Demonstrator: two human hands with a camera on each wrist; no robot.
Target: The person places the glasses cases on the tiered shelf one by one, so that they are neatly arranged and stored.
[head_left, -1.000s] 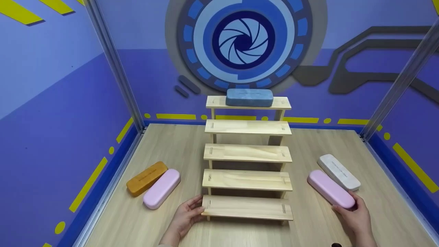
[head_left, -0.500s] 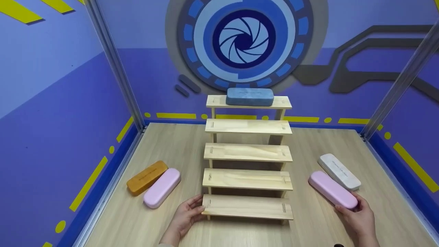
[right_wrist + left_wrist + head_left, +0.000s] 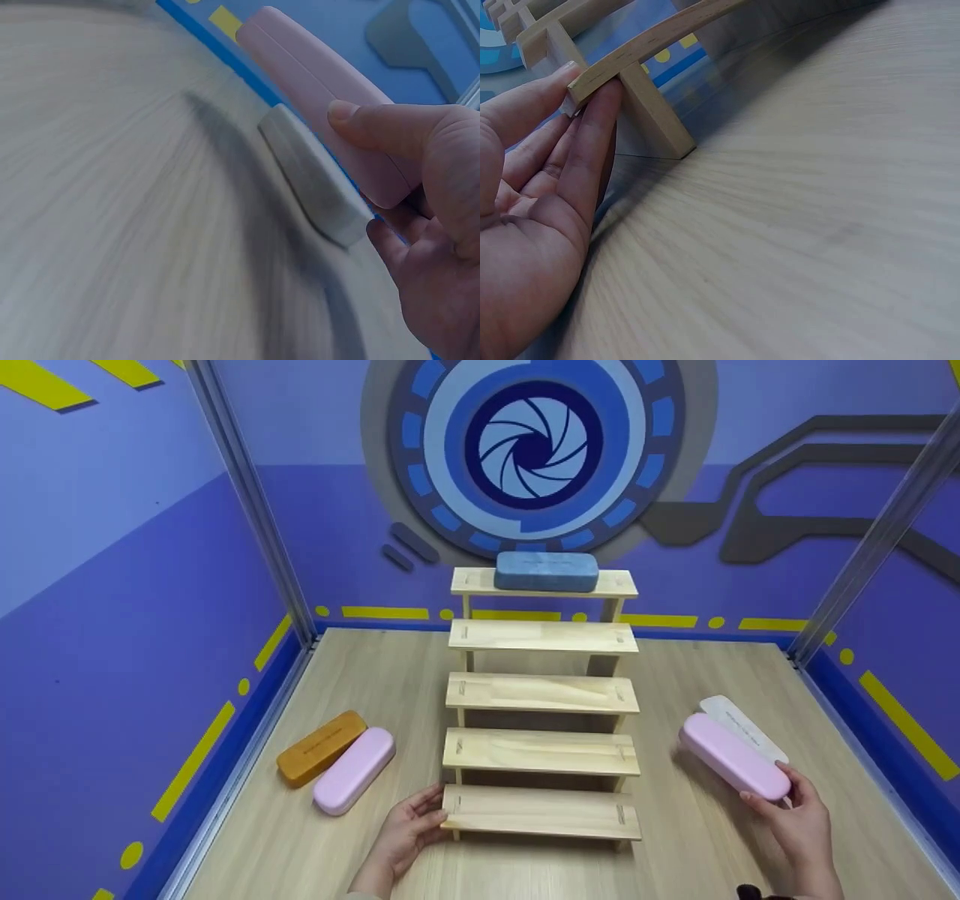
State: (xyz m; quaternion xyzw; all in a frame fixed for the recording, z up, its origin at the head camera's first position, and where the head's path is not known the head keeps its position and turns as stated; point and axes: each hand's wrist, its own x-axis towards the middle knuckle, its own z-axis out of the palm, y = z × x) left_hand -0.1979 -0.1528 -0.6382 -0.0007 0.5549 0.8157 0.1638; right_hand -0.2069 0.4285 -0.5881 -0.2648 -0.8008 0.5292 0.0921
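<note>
My right hand (image 3: 801, 829) grips the near end of a pink glasses case (image 3: 731, 754), thumb on one side and fingers on the other. The right wrist view shows this pink case (image 3: 304, 86) raised off the table, above a white glasses case (image 3: 315, 180) that lies flat. At the centre stands a wooden five-step display rack (image 3: 540, 811). My left hand (image 3: 409, 832) pinches the left end of its lowest board, with the thumb on top and fingers beneath, as the left wrist view shows at the board's corner (image 3: 600, 75).
A blue glasses case (image 3: 546, 572) sits on the top step. Left of the rack, an orange-brown glasses case (image 3: 322, 750) and a second pink glasses case (image 3: 355, 771) lie side by side on the wooden table (image 3: 375, 660). Printed purple-blue panels (image 3: 322, 532) enclose the back and sides.
My right hand has lifted the pink glasses case and carried it slightly right and away, so it now overlaps the white case in the head view. My left hand has stayed put.
</note>
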